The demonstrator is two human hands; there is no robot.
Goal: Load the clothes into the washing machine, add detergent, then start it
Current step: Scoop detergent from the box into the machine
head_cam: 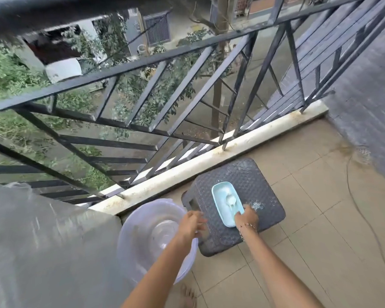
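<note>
The right hand [247,217] grips the blue tub's [220,189] near end on the stool [249,174]. The left hand [190,223] hovers, fingers loose.

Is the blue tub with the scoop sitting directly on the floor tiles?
No, the blue tub sits on top of the dark woven stool, raised above the tiles.

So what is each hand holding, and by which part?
Right hand grips the blue container at its near right corner; left hand is too blurred to tell.
</note>
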